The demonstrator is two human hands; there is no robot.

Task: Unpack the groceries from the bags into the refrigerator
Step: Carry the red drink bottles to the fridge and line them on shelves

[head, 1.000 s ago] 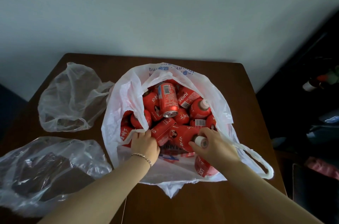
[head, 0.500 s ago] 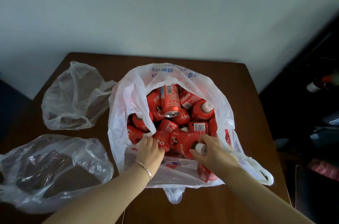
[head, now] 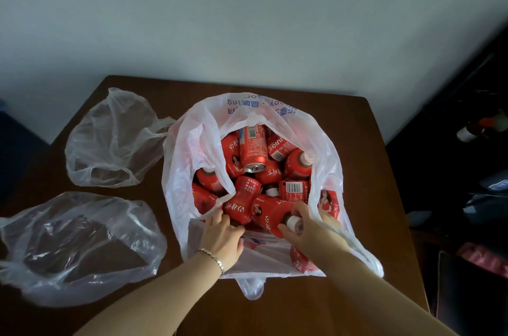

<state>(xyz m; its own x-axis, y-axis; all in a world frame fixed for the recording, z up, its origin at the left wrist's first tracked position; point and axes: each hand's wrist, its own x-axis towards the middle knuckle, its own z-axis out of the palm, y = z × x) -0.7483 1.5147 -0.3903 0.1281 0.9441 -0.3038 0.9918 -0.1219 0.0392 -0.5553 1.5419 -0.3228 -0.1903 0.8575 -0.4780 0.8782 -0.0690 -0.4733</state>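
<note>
A white plastic bag [head: 189, 143] with blue print stands open in the middle of the brown table [head: 384, 170]. It is packed with several red drink bottles and a red can [head: 253, 148] lying on top. My right hand [head: 310, 231] grips a red bottle [head: 270, 212] near its white cap at the bag's near edge. My left hand [head: 221, 236] reaches over the near rim with its fingers curled round another red bottle [head: 242, 201]. A thin bracelet circles my left wrist.
Two clear plastic bags lie crumpled on the table's left side, one at the back [head: 112, 140] and one nearer [head: 74, 245]. A pale wall stands behind the table. Dark clutter and a bottle [head: 478, 129] fill the floor to the right.
Both hands have shifted slightly deeper into the bag's opening. The bag's rim has spread a little wider, showing more bottles.
</note>
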